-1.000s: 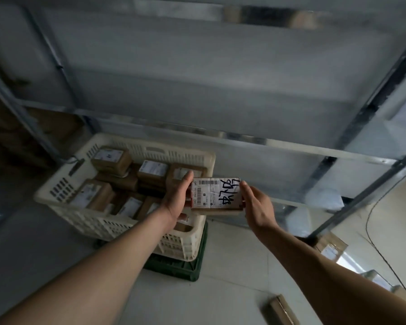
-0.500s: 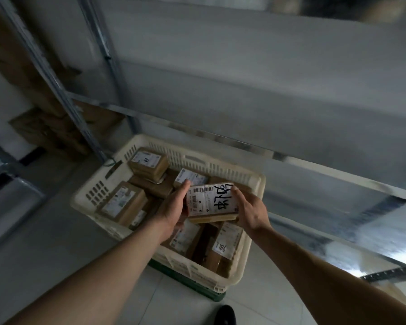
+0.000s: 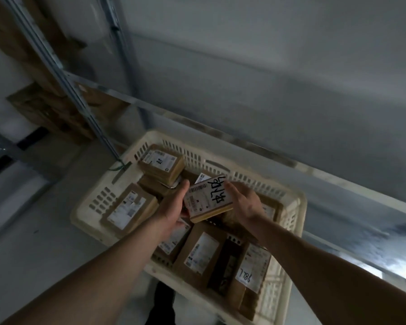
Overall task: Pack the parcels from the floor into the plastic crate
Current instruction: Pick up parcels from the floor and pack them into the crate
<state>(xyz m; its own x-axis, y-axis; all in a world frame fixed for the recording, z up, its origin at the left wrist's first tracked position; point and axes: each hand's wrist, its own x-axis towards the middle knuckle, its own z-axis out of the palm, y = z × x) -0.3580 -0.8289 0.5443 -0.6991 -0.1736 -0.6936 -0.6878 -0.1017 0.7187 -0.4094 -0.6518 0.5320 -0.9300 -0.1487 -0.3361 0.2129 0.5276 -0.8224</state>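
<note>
A small brown parcel (image 3: pixel 208 199) with a white label and black handwriting hangs tilted over the middle of the cream plastic crate (image 3: pixel 293 214). My left hand (image 3: pixel 172 205) grips its left end and my right hand (image 3: pixel 243 202) grips its right end. Several labelled brown parcels lie in the crate, among them one at the far left (image 3: pixel 161 164), one at the near left (image 3: pixel 130 208) and one marked 786 (image 3: pixel 252 266) at the near right. Parcels under my hands are partly hidden.
A metal shelf frame (image 3: pixel 220 126) with grey panels runs behind the crate. Flattened cardboard (image 3: pixel 45 109) leans at the left behind a metal upright (image 3: pixel 63 76). Pale floor (image 3: pixel 28 242) lies left of the crate. A dark shoe tip (image 3: pixel 164 294) shows below the crate's near edge.
Both hands have carried the parcel from beside the crate's right corner to over its middle, lower and tilted. The view has swung down and closer over the crate.
</note>
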